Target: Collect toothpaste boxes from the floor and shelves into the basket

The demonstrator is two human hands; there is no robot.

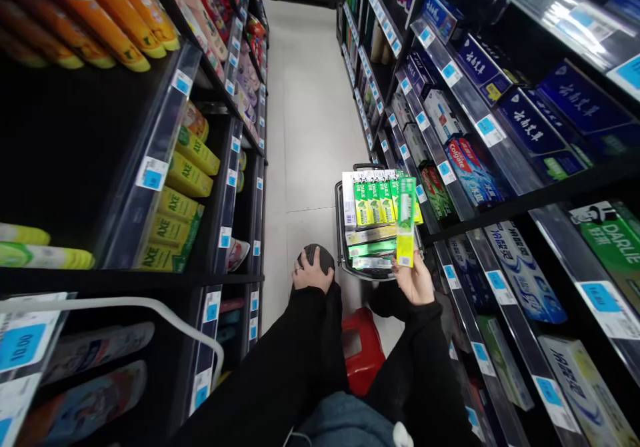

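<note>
One green-yellow box (407, 220) is pinched low in your right hand (416, 281), likely to keep it readable; your left hand (313, 273) rests spread

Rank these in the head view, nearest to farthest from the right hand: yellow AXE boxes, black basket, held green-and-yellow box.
1. Green-and-yellow box: in the right hand.
2. Black basket: just ahead, slightly left.
3. Yellow AXE boxes: across the aisle, left shelf.

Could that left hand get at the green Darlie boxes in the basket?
Probably yes: the left hand looks free, beside the open-topped basket, and only the basket's side seems to separate it from the Darlie boxes.
</note>
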